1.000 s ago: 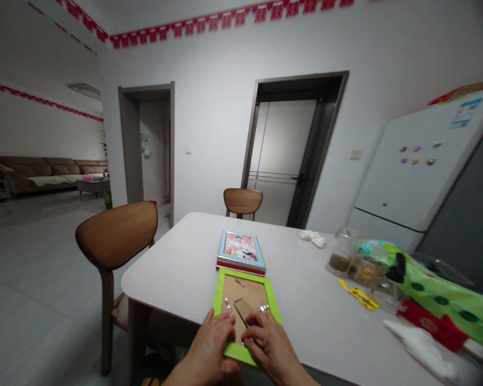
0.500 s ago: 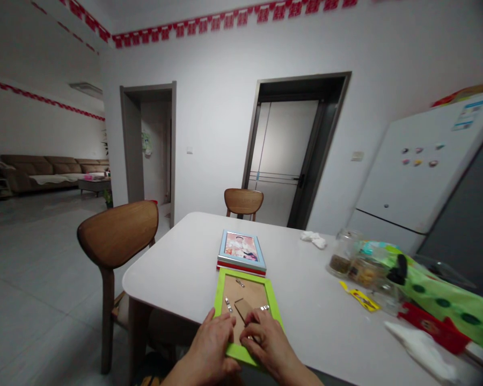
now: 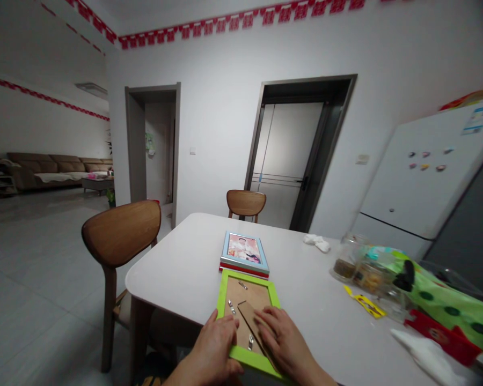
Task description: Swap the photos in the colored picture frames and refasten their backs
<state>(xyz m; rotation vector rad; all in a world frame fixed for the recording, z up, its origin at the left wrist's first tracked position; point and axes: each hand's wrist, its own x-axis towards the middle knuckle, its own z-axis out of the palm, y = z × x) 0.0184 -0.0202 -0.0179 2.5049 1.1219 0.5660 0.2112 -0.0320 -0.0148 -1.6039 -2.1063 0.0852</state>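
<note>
A lime-green picture frame (image 3: 222, 300) lies back side up at the table's near edge. Its brown backing board (image 3: 245, 287) carries small metal clips (image 3: 250, 342) and a fold-out stand leg (image 3: 249, 317). My left hand (image 3: 217, 343) grips the frame's lower left edge, fingers lying over the rim. Over the right half of the backing, my right hand (image 3: 282, 338) has its fingers on the stand leg, which looks slightly raised; the thumb is hidden. Just beyond the green frame, a light-blue frame (image 3: 224, 252) with a photo tops a stack that includes a red frame (image 3: 241, 271).
Glass jars (image 3: 343, 268), a yellow packet (image 3: 368, 305), a red box (image 3: 443, 338) and a green spotted bag (image 3: 451, 305) crowd the right of the white table (image 3: 177, 262). Crumpled tissue (image 3: 316, 242) lies farther back. Wooden chairs stand left (image 3: 123, 233) and behind (image 3: 246, 202).
My right hand has shifted from near the lower clip to the right, onto the stand leg. That clip now shows, while the right-side clip is hidden. My left hand stays on the frame.
</note>
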